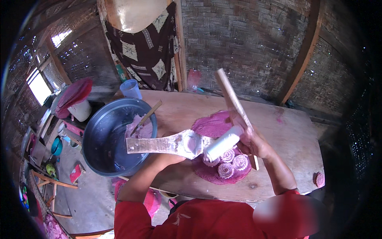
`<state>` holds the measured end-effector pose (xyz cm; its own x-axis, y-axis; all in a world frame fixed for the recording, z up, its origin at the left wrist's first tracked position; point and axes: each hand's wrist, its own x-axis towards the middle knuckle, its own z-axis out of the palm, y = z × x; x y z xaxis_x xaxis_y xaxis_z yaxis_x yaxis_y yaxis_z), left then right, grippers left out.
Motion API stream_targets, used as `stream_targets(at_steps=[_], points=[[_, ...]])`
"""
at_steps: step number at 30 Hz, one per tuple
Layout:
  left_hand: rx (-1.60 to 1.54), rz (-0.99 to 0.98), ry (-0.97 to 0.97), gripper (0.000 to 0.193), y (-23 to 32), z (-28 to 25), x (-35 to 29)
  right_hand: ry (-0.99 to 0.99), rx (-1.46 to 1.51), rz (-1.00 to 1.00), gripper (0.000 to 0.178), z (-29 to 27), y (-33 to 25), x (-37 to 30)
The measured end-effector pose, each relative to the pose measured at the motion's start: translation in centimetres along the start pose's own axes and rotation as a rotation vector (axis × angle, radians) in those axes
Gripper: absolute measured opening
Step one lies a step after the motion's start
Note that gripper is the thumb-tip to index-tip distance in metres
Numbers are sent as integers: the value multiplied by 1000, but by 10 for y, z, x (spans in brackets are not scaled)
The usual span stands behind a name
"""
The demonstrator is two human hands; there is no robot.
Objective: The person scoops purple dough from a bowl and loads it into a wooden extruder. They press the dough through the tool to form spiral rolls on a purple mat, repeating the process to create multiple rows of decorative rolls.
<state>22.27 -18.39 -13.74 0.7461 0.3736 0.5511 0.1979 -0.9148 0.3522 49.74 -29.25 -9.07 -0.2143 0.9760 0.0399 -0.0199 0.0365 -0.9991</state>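
Observation:
Over the table, my left hand (174, 159) grips a flat wooden paddle (155, 145) with a round middle part smeared with pale stuff; the paddle hides most of the fingers. My right hand (258, 144) is wrapped round a long wooden bar (234, 97), tilted up toward the far wall. Between paddle and bar lies a whitish cylinder (223, 144); whether it is fixed to the bar I cannot tell. Below these, several pink-white spiral coils (227, 170) of dough-like paste sit on a round pink mat (199, 175). Another pink round mat (211, 124) lies just behind.
A large dark basin (93, 131) stands at the left, holding pink paste (143, 130) and a wooden stick (149, 115). Behind it is a blue plastic cup (130, 88). Farther left are a white bucket (80, 111) topped with red-pink discs and a wooden stool (55, 181).

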Motion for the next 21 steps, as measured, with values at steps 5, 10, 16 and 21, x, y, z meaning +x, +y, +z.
stream_targets(at_steps=[5,10,16,21], points=[[19,-278,-165,34,31,26,16,222,-473,-216,85,1,-8,-19],[-58,-384,-517,44,37,36,37,150,-864,-516,90,3,-15,-31],[-520,-106,-357,59,43,120,3,-57,-911,-234,82,2,21,-49],[-827,-497,-569,53,37,164,-15,-147,-462,196,103,-33,76,-56]])
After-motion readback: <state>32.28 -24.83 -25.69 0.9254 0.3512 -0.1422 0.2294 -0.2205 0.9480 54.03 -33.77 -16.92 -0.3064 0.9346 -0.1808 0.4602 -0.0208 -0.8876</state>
